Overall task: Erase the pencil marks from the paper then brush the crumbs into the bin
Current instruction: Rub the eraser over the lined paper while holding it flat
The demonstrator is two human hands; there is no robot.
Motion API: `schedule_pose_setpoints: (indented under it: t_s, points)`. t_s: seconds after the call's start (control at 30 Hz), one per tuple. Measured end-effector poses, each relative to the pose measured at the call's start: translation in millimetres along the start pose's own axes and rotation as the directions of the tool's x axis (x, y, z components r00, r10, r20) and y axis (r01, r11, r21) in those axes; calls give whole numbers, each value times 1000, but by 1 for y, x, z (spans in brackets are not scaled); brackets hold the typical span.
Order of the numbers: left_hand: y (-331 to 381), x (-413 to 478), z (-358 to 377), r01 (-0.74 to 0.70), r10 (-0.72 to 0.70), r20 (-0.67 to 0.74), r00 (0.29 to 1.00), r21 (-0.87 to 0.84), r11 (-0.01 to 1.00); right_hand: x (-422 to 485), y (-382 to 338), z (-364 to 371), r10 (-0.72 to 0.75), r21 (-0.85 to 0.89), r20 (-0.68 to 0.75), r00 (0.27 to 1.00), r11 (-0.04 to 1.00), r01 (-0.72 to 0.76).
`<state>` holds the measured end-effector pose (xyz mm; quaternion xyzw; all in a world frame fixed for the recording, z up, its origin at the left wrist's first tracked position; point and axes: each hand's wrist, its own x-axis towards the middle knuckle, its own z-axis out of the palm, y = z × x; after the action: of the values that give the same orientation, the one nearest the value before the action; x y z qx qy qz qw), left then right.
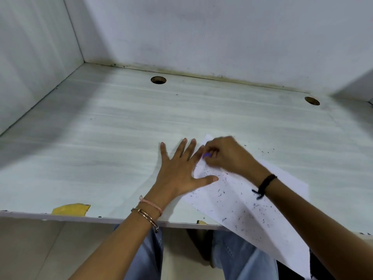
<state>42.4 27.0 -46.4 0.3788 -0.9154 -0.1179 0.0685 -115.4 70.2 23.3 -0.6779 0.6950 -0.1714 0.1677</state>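
A white sheet of paper lies slanted on the desk, its near end hanging over the front edge. Dark eraser crumbs are scattered across it, and a few lie on the desk beyond it. My left hand presses flat on the paper's left edge with fingers spread, thumb on the sheet. My right hand pinches a small purple eraser against the paper's far corner. No bin is in view.
The pale desk is boxed in by white walls at the left and back. Two round cable holes sit near the back wall. A yellow chipped patch marks the front edge. My legs show below the desk.
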Motion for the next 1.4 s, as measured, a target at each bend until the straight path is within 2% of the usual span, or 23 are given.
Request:
schedule_pose_setpoints:
  t_s: [0.07, 0.2, 0.27, 0.43, 0.5, 0.57, 0.63, 0.67, 0.77, 0.8, 0.87, 0.93, 0.97, 1.07, 1.13, 1.2, 1.27, 1.4]
  points:
    - [0, 0, 1, -5, 5, -5, 1000, 4, 1000, -8, -3, 3, -18, 48, 63, 998, 999, 15]
    - [0, -1, 0, 7, -7, 9, 1000, -3, 1000, 14, 33, -12, 203, 122, -160, 966, 975, -185]
    - [1, 0, -2, 9, -9, -1, 1000, -6, 1000, 18, 41, -10, 247, 160, -180, 952, 962, -219]
    - [7, 22, 3, -40, 31, -192, 981, -47, 998, 11, 45, -6, 265, 285, -144, 953, 934, -217]
    - [8, 30, 2, -51, 41, -149, 988, -66, 996, 7, 52, -12, 316, 437, -130, 940, 869, -232]
    - [8, 32, 3, -28, 25, -68, 997, -42, 999, 8, 62, -17, 393, 529, -176, 903, 811, -250]
    - [6, 32, 4, -13, 12, -35, 999, -9, 1000, 10, 58, -14, 375, 413, -232, 897, 873, -258]
    - [6, 32, 5, -7, 7, -30, 1000, -12, 1000, 9, 48, -9, 314, 327, -218, 924, 916, -234]
    - [6, 34, 8, -15, 15, -45, 999, -1, 1000, 2, 19, 10, 106, 170, -66, 992, 981, -94]
    - [6, 34, 7, -14, 14, -39, 999, 7, 1000, 5, 20, 9, 83, 116, -76, 994, 991, -74]
    - [6, 32, 7, -8, 8, -7, 1000, 12, 1000, 17, 36, -4, 157, 34, -169, 973, 987, -154]
    - [6, 32, 6, -3, 3, -9, 1000, 12, 1000, 26, 48, -20, 238, 43, -203, 950, 971, -234]
    - [7, 32, 5, -5, 5, -8, 1000, 6, 1000, 27, 47, -21, 233, 49, -187, 954, 972, -228]
    - [6, 34, 7, -12, 12, -26, 1000, 2, 1000, 12, 24, -6, 102, 76, -77, 992, 992, -97]
    - [5, 33, 7, -13, 14, -26, 1000, 9, 1000, 7, 24, -1, 65, 62, -65, 996, 996, -61]
    - [6, 33, 7, -8, 8, -7, 1000, 2, 1000, 19, 39, -11, 140, 32, -140, 980, 990, -137]
    - [6, 33, 6, -5, 5, 0, 1000, -2, 1000, 30, 47, -23, 205, 5, -149, 967, 978, -207]
    - [6, 34, 6, -18, 18, -24, 1000, -4, 1000, 19, 19, -6, 89, 49, 26, 996, 995, -90]
